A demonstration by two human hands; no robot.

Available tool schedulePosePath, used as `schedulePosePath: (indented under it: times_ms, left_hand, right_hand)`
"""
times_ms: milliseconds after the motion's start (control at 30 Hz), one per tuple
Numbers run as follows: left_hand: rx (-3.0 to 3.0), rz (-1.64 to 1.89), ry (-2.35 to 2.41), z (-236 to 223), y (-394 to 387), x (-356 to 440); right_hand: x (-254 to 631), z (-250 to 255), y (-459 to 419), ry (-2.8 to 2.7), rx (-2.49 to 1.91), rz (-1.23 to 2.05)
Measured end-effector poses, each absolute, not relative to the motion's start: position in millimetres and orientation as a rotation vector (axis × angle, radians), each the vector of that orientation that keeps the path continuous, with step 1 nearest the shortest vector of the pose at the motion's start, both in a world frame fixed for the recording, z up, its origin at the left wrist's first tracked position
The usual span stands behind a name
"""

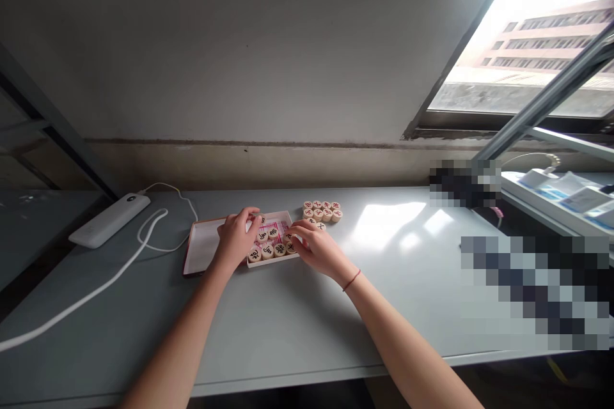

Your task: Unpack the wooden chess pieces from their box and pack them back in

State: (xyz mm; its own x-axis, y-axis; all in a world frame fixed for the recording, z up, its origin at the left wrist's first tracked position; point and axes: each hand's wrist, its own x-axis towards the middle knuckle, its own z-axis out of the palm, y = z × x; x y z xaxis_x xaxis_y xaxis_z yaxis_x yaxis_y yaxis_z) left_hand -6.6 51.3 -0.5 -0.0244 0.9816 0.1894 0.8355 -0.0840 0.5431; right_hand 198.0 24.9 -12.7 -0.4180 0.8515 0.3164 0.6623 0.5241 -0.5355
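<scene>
A shallow white box (274, 261) lies on the desk with black-lettered Chinese chess pieces (267, 252) inside, several lined along its near side. My left hand (235, 236) reaches over the box's left side, its thumb and fingers closed about a chess piece (261, 219) near the far edge. At the right side, my right hand (316, 248) has its fingers curled down onto another chess piece (288, 238), partly hidden by them. Beyond that hand, a few black-lettered pieces (321, 226) sit on the desk, beside red-lettered pieces (322, 212) grouped in rows.
The box's lid (202, 246) lies to the left, partly behind my left hand. A white power strip (110, 220) and its white cable (119, 278) occupy the desk's (297, 345) left. Blurred-out items and a white tray (551, 204) are at the right, under a window.
</scene>
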Motion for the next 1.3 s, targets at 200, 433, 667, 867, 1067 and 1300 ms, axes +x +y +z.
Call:
schedulePosePath:
  times_ms: [200,433,667,867,1067,1300]
  left_hand:
    - [1.999,0.693,1.924,0.4,52.3,-12.7]
    - [2.064,0.603,1.902,-4.4,52.0,-10.4]
    - [2.123,0.617,1.858,-5.4,50.9,-8.4]
    - [2.236,0.691,1.768,-10.6,47.5,-1.0]
    - [2.32,0.639,1.762,-5.7,46.6,-6.2]
    - [2.297,0.343,1.565,6.5,41.9,-16.3]
  right_hand:
    - [198.7,-14.5,25.8,-2.218,-1.225,0.435]
    - [198.3,-13.6,25.5,-2.214,-1.23,0.449]
    - [198.9,-16.0,26.7,-2.221,-1.242,0.429]
    - [198.8,-14.8,26.2,-2.222,-1.235,0.441]
    - [199.2,-13.3,26.2,-2.211,-1.243,0.432]
    - [198.7,-14.0,25.1,-2.213,-1.249,0.468]
